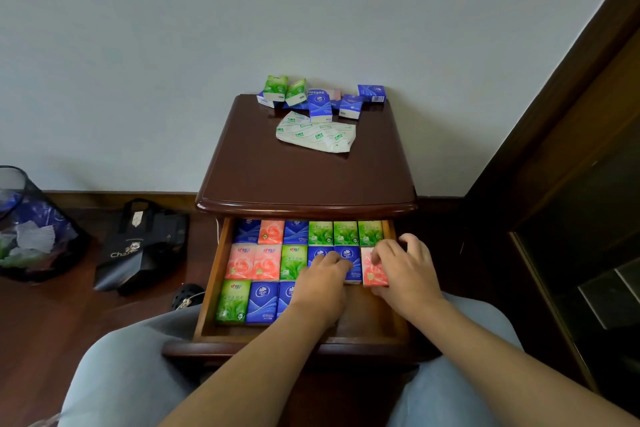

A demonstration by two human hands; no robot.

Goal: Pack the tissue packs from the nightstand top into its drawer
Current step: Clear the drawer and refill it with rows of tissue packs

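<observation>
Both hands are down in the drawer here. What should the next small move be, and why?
Probably seat the pink pack flat at the right end of the middle row, then let go. The right hand is on it and the left hand rests on the blue packs beside it; loose packs wait on the nightstand top.

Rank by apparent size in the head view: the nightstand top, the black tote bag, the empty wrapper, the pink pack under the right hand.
1. nightstand top
2. black tote bag, nearer the floor, so truly unsure
3. empty wrapper
4. pink pack, partly covered by the right hand
</observation>
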